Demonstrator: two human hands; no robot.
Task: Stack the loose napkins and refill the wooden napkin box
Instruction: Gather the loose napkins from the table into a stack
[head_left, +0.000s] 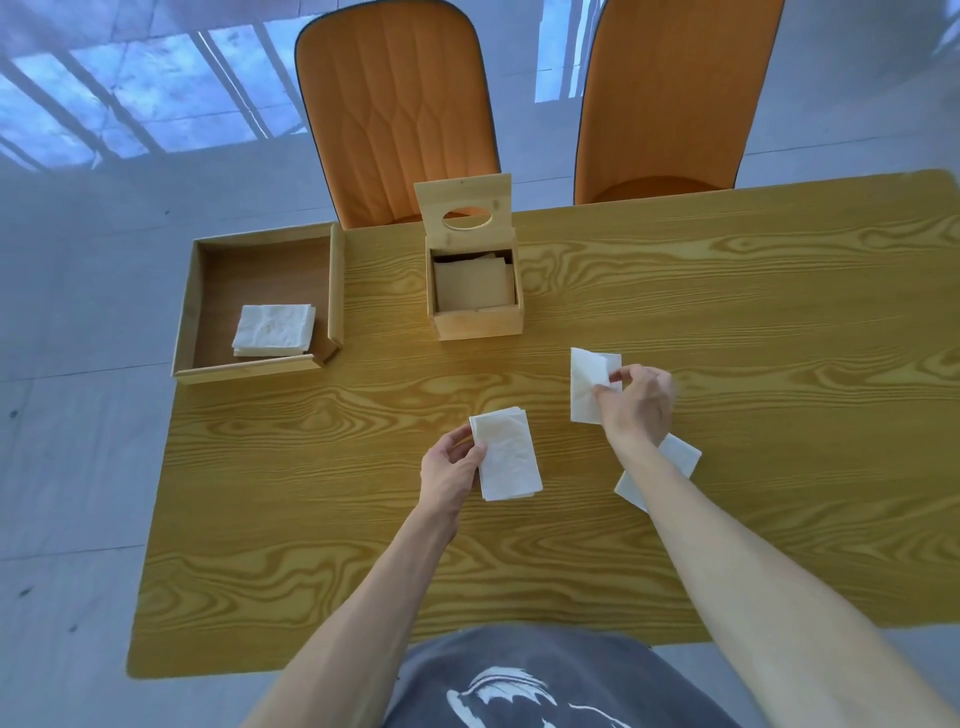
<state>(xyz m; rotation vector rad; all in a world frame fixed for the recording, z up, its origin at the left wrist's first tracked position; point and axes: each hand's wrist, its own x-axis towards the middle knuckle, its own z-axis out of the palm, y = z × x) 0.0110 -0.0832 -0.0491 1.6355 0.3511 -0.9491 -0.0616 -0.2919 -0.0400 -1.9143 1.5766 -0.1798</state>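
Observation:
The wooden napkin box (475, 325) stands at the table's far middle, its lid with an oval hole tipped up and back, some napkins lying inside. My left hand (449, 470) grips the left edge of a small stack of white napkins (506, 454) resting on the table. To the right, my right hand (641, 397) pinches a single loose napkin (584, 382) at its right edge. Two more loose napkins (680, 454) lie under my right forearm, partly hidden.
A wooden tray (262, 364) at the far left corner of the table (311, 519) holds another pile of white napkins (274, 330). Two orange chairs (400, 114) stand behind the far edge. The table's left and near edges drop to a pale tiled floor.

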